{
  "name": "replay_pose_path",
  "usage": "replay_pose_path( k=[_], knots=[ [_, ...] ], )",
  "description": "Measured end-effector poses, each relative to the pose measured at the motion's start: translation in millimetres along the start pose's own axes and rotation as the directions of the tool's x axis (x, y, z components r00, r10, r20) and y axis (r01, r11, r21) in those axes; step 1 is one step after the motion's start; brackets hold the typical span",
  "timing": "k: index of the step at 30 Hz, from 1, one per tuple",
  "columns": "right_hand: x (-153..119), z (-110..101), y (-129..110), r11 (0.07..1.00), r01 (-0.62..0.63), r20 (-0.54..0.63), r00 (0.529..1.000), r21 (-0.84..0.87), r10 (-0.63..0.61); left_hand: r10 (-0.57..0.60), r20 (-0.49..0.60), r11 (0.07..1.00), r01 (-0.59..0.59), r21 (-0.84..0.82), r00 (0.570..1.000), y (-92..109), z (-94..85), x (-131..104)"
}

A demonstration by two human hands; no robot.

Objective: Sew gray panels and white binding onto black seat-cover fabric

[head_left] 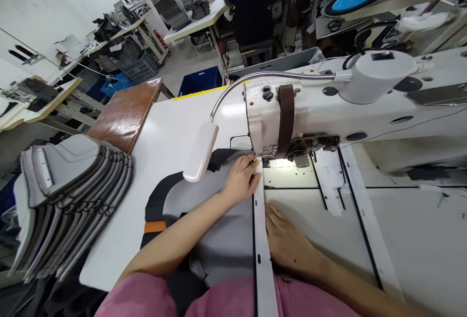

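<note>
My left hand [241, 178] is closed at the edge of a long white strip [260, 239] with small dark slots, close to the needle area of a white sewing machine [310, 102]. Beneath that hand and forearm spreads a grey and black fabric piece [222, 239] with an orange tab [155, 227]. My right hand [286, 236] lies flat on the machine table, its fingers stretched out against the strip's right side; the fingertips are partly covered by it. The strip runs from the needle down over my lap. Fingers of the left hand hide part of the stitching spot.
A lamp [202, 151] on a bendable metal neck hangs above the fabric. Stacked grey padded panels [76, 200] stand at the left, beside a brown tabletop [126, 107]. A blue crate [200, 82] sits behind the table. Farther back, a person in black [250, 5] works at another bench.
</note>
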State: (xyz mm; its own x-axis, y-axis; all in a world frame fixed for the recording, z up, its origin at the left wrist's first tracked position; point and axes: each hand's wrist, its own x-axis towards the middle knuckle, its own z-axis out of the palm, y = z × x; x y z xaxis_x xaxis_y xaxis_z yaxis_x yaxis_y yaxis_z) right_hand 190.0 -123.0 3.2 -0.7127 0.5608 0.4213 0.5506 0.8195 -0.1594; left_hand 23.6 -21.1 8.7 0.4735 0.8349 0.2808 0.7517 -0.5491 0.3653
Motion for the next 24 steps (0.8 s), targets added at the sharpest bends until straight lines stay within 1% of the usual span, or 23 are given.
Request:
replay_pose_path(
  k=[5, 9, 14, 18, 22, 24],
  knots=[
    [-11.9, -13.6, 3.0, 0.997, -0.074, 0.011, 0.997, -0.012, 0.075, 0.002, 0.005, 1.0, -0.002, -0.004, 1.0, 14.4, 8.0, 7.0],
    [-16.6, -15.5, 6.0, 0.996, -0.091, 0.017, 0.996, -0.015, 0.091, -0.003, 0.032, 1.0, 0.002, 0.019, 0.999, 18.9, 9.0, 12.0],
    [-18.6, -14.5, 6.0, 0.997, -0.079, 0.024, 0.997, -0.004, 0.079, 0.003, 0.025, 0.999, -0.004, 0.04, 1.0, 19.4, 8.8, 11.8],
    [-21.1, -14.2, 4.5, 0.995, -0.096, 0.034, 0.995, 0.036, 0.095, 0.005, -0.008, 1.0, -0.005, 0.014, 1.0, 19.3, 10.0, 10.6],
    [-19.9, -15.3, 5.8, 0.996, -0.083, 0.019, 0.996, 0.024, 0.082, 0.019, -0.073, 0.999, -0.022, -0.038, 0.997, 17.8, 13.5, 9.8],
    [-17.5, -15.7, 7.5, 0.996, -0.08, 0.016, 0.997, 0.025, 0.079, 0.001, -0.108, 0.998, -0.007, -0.059, 0.994, 16.4, 15.1, 10.1]
  ],
)
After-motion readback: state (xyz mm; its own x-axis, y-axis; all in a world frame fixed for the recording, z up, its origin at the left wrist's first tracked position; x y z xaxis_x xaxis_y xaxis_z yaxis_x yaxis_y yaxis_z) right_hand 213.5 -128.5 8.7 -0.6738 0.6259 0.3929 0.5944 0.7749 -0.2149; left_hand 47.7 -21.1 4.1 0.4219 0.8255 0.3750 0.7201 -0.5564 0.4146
